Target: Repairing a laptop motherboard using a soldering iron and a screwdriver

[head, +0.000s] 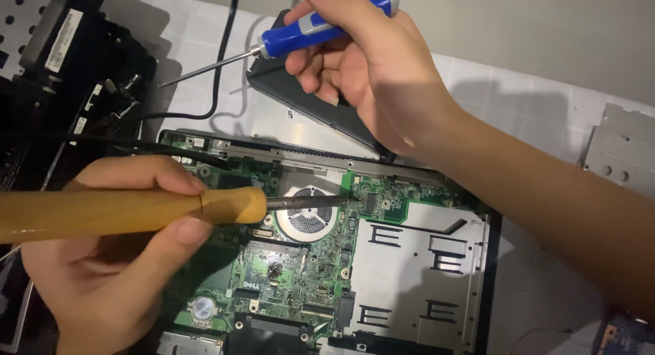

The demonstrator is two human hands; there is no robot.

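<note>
My left hand (102,273) grips a tool with a thick wooden handle (123,212); its dark metal shaft (314,201) reaches right across the round fan (307,215) of an opened laptop's green circuit board (273,259), tip near a small chip. My right hand (368,68), above the laptop's far edge, holds a blue-and-white-handled screwdriver (307,34), its thin shaft pointing left over the white cloth. A silver metal plate (409,273) covers the laptop's right half.
A dark flat panel (307,102) lies under my right hand. Black dismantled parts and cables (75,75) sit at the upper left. A grey metal bracket (621,150) rests at the right edge on the white cloth (518,109).
</note>
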